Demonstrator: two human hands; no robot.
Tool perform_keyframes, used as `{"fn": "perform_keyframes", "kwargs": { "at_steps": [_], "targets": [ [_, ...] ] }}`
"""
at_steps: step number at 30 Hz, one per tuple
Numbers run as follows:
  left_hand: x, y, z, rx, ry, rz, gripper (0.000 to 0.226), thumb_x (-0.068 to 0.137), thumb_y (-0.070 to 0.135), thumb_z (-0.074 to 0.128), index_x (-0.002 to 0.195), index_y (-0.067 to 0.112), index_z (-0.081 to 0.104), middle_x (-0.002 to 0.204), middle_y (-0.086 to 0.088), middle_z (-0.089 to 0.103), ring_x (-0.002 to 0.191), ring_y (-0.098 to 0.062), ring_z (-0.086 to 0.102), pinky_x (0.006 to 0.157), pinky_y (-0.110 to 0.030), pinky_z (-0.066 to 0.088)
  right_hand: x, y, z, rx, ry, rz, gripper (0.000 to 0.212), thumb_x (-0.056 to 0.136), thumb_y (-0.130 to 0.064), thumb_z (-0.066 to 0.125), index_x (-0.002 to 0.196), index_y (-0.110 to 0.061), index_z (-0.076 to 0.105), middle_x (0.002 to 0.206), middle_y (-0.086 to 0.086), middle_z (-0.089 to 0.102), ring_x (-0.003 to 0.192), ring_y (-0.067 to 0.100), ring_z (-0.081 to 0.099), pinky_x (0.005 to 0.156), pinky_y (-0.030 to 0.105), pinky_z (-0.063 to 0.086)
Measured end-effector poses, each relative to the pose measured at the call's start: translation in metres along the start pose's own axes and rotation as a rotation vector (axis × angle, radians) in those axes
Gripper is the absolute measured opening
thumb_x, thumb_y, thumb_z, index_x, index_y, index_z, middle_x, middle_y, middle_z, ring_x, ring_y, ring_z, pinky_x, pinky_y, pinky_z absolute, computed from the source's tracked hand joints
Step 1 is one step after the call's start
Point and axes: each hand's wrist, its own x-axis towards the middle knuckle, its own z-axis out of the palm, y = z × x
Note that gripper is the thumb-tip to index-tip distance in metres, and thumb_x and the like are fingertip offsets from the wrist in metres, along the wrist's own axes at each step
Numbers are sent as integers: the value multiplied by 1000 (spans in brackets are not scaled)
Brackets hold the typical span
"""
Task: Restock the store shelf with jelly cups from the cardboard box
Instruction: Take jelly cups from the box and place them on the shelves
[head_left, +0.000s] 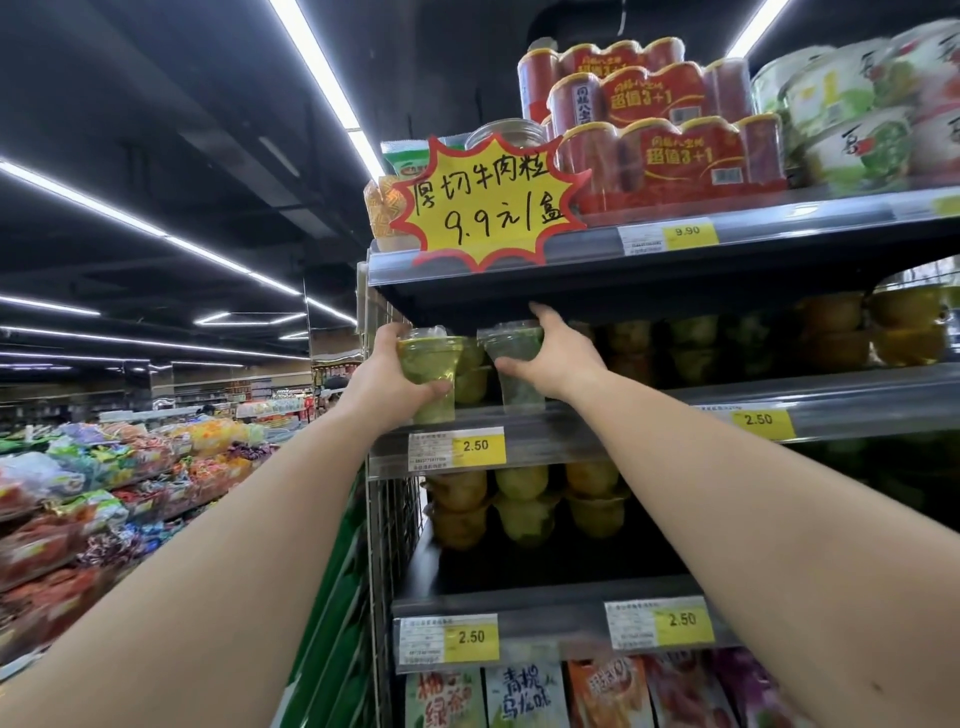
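Both my arms reach up to the second shelf (571, 441) of a store rack. My left hand (387, 376) grips a clear cup of green jelly (434, 364) at the shelf's left front corner. My right hand (558, 358) is wrapped around a second green jelly cup (511, 358) just to the right of the first, with its base at the shelf's front edge. More green and yellow jelly cups (691, 338) are stacked in the shadow behind and to the right. The cardboard box is out of view.
The shelf above (753, 228) carries red can multipacks (670, 156), with a yellow star price sign (483, 202) hanging off its lip right over my hands. The lower shelf (545, 597) has jelly cups (524, 514). Open candy bins (93, 499) line the aisle at left.
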Motion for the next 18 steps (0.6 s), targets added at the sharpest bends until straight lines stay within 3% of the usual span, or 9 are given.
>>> {"fn": "perform_keyframes", "kwargs": {
  "at_steps": [3, 5, 8, 10, 14, 16, 18],
  "targets": [
    [-5, 1, 1, 23, -4, -5, 89, 82, 36, 69, 145, 36, 7, 130, -13, 53, 100, -29, 59, 84, -38, 48, -8, 0, 0, -23, -4, 11, 97, 81, -38, 70, 150, -25, 3, 144, 15, 41, 121, 32, 51, 94, 38, 46],
    [-11, 2, 2, 58, 8, 3, 91, 83, 36, 68, 144, 38, 0, 120, -16, 58, 92, -29, 61, 77, -36, 48, -13, 1, -2, -47, 22, -20, 99, 80, -39, 71, 149, -28, 0, 145, 18, 38, 123, 32, 49, 95, 39, 45],
    [-23, 9, 2, 89, 107, 68, 82, 86, 29, 65, 141, 35, 4, 91, -10, 59, 69, -23, 59, 60, -33, 52, -23, 4, -11, -64, 57, -98, 90, 81, -39, 70, 148, -25, 12, 146, 15, 37, 134, 32, 34, 106, 43, 35],
    [-33, 18, 4, 145, 200, 86, 70, 87, 29, 62, 136, 33, 11, 101, -9, 49, 73, -23, 56, 53, -28, 45, -32, 7, -18, -129, 84, -138, 77, 83, -40, 67, 144, -19, 24, 141, 12, 41, 132, 31, 31, 106, 41, 32],
    [-49, 36, 14, 282, 320, 22, 56, 84, 32, 58, 124, 29, 20, 121, -12, 26, 106, -35, 41, 74, -38, 42, -50, 16, -32, -167, 165, -223, 38, 85, -39, 64, 113, -16, 53, 109, 4, 54, 105, 21, 48, 87, 30, 42],
    [-57, 46, 22, 280, 339, 40, 49, 83, 31, 58, 121, 25, 26, 121, -12, 29, 109, -35, 38, 81, -41, 41, -59, 22, -38, -131, 111, -237, 20, 87, -37, 62, 91, -18, 57, 90, -2, 58, 88, 16, 55, 73, 28, 47],
    [-67, 57, 31, 265, 347, 104, 35, 84, 30, 57, 113, 18, 41, 115, -11, 41, 104, -32, 45, 79, -37, 40, -69, 29, -44, -136, 68, -233, 21, 89, -38, 59, 78, -20, 56, 78, -6, 58, 78, 14, 56, 65, 27, 45]
  ]
}}
